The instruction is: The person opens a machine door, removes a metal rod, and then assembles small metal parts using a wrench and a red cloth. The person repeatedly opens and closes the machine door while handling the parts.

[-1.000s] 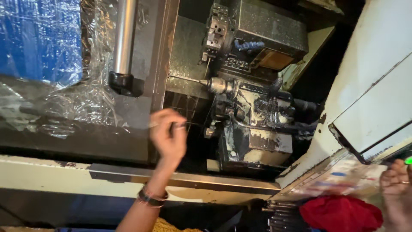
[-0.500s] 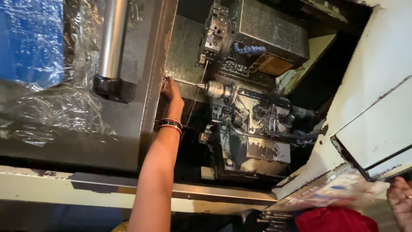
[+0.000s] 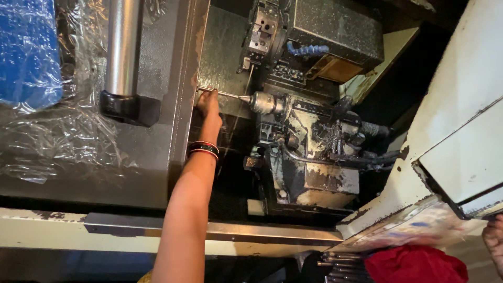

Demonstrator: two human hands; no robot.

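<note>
My left hand [image 3: 208, 105] reaches deep into the open lathe, its fingers closed round a thin metal rod [image 3: 219, 94]. The rod lies level, and its right end points at the tip of a grey drill chuck [image 3: 264, 102] on the dirty tool turret [image 3: 314, 152]. The rod's left end is hidden behind the door edge. Red and black bangles [image 3: 204, 149] sit on that wrist. Only part of my right hand [image 3: 493, 243] shows at the lower right edge, beside the white machine housing; its grip is hidden.
The sliding door [image 3: 152, 157] on the left carries a steel bar handle [image 3: 121, 47], crumpled clear plastic [image 3: 63, 141] and a blue sheet [image 3: 26, 52]. A blue coolant hose [image 3: 309, 51] hangs above the turret. A red cloth [image 3: 416, 264] and several stacked metal rods [image 3: 340, 262] lie at the bottom right.
My left hand has gone from the door's lower edge up and into the machine, carrying the thin rod to the drill chuck. My right hand has slid toward the frame's right edge.
</note>
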